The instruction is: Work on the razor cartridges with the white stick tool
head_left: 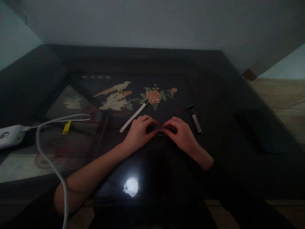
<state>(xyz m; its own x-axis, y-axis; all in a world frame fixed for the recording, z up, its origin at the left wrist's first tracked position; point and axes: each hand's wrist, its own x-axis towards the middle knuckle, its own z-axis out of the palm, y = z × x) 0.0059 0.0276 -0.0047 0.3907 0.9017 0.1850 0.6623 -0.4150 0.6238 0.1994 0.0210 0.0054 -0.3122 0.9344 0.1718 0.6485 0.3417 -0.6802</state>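
Observation:
My left hand (141, 128) and my right hand (179, 131) meet just above the dark tabletop, thumbs and fingertips pinched towards each other. Between them is a small, dark, partly see-through object (159, 128); the fingers and dim light hide its kind. A ring shows on a finger of my right hand. Beside my left hand lies a slim white toothbrush-like handle (133, 117), slanting with its far end over the printed flower. To the right of my right hand rests a razor (195, 120) with a pale grip and its head pointing away.
The glossy dark table (152, 175) carries a bird-and-flower picture (116, 98). At the left edge sits a white device (11, 136) with a white cable (47, 160) looping towards me and a yellow tag (67, 127). A dark flat object (264, 132) lies at the right.

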